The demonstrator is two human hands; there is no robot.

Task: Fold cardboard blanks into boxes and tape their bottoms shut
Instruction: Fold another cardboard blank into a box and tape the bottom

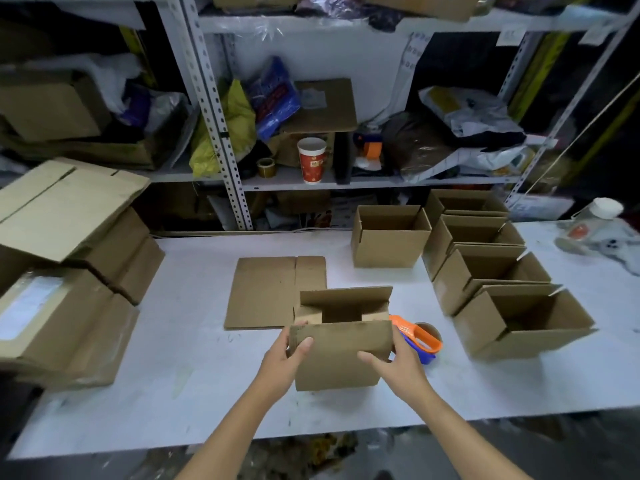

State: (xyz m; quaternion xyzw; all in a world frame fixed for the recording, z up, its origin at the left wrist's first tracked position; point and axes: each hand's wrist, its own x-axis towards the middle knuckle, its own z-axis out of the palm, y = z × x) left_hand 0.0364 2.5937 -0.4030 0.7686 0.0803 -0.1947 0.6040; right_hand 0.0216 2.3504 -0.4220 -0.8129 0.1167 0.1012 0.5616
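You are holding a half-formed box (341,344) at the near middle of the surface (180,368), your left hand (282,365) gripping its left edge and your right hand (398,367) its right, both closed on the cardboard. Its flaps are standing open, so the bottom is looking neither folded nor taped yet. Five finished-looking boxes (391,242) are standing open-topped at the far right. One flat blank (266,292) is lying just behind your box, waiting. The tape gun (420,337) is resting just right of the box, within reach.
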